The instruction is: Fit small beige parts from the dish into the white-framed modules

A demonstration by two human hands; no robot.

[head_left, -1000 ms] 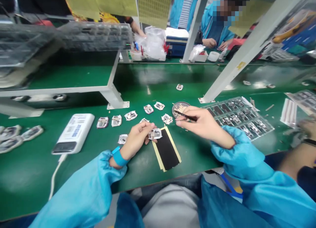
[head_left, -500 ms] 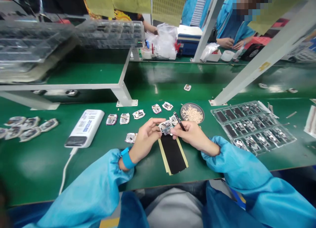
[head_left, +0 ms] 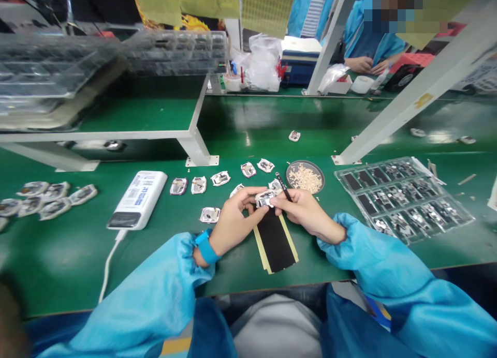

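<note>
Above the top end of a black pad with yellow edges (head_left: 276, 244), both hands meet at a small white watch case (head_left: 264, 198) with electronic parts inside. My left hand (head_left: 241, 213) pinches the case between thumb and fingers. My right hand (head_left: 305, 213) is closed around slim black tweezers (head_left: 283, 186), whose marked end points up and away; its fingertips touch the case's right side. The tweezers' other end is hidden by the fingers. Just behind the hands lies another watch case (head_left: 275, 184). A further case (head_left: 210, 214) rests left of my left wrist.
A round dish of small beige pieces (head_left: 305, 176) stands behind my right hand. To the right is a clear compartment tray (head_left: 404, 197) with parts. On the left are a white power bank (head_left: 137, 200) with a cable and several watch cases (head_left: 54, 208). Shelf posts (head_left: 198, 150) rise behind.
The watch case in my hands has tilted, and my left thumb has moved across its lower edge. My left hand has shifted slightly right. The whole view has moved a little.
</note>
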